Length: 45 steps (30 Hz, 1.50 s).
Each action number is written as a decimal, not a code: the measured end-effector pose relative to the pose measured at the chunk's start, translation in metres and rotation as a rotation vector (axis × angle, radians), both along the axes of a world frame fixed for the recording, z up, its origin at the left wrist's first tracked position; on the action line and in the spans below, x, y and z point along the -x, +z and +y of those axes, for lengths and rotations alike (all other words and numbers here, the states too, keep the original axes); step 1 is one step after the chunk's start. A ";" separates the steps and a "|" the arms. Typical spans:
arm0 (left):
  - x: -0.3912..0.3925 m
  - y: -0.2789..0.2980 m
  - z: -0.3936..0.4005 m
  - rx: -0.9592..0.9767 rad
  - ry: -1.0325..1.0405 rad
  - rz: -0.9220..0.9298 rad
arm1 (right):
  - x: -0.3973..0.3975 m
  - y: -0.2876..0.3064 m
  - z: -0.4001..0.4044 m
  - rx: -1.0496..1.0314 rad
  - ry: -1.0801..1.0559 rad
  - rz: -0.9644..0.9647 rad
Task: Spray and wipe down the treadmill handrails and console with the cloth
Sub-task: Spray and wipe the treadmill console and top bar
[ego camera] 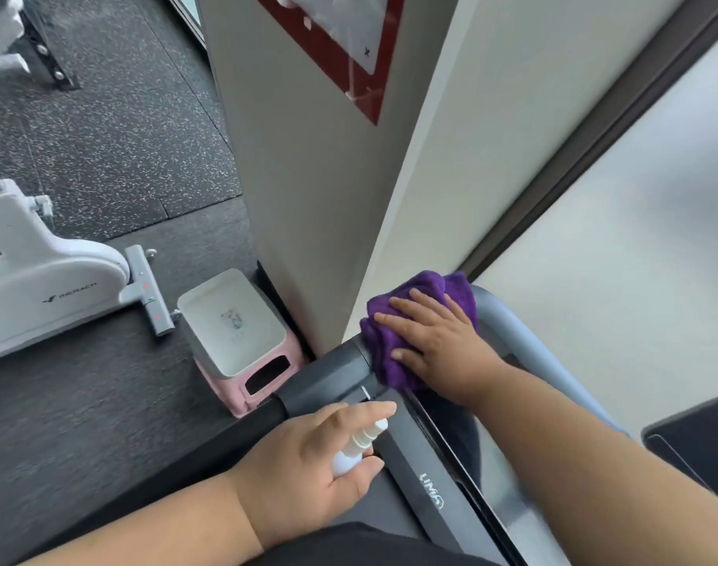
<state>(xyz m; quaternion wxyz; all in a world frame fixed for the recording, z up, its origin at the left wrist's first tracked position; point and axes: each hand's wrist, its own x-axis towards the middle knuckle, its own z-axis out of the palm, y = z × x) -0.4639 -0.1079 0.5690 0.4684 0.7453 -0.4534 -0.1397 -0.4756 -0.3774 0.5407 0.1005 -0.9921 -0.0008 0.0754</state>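
Head view: a treadmill console runs up from the bottom edge, with everything else placed by it.
Right hand: fingers straight and spread, pressing a purple cloth onto the console's far corner, where the grey handrail curves off.
Left hand: fingers curled round a small white spray bottle, forefinger stretched over its nozzle, just above the console's near edge.
Floor: dark speckled rubber matting, left of the console.
Column: pale, rising right behind the console, bearing a red-framed sign.
Bin: white, on a pink stool at the column's foot.
Exercise bike: white, well left of the console.
Window: frosted, to the right.
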 end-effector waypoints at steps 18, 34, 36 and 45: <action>0.004 0.003 0.015 0.035 -0.032 -0.002 | -0.001 -0.012 0.108 -0.017 0.305 -0.030; 0.004 -0.004 0.005 -0.042 -0.054 -0.029 | 0.031 0.007 -0.068 -0.018 -0.535 0.006; 0.004 -0.003 0.003 -0.051 -0.061 -0.035 | 0.042 0.006 -0.071 -0.031 -0.601 0.006; 0.006 -0.002 0.017 -0.076 -0.024 -0.023 | 0.023 -0.006 -0.041 0.165 -0.408 -0.013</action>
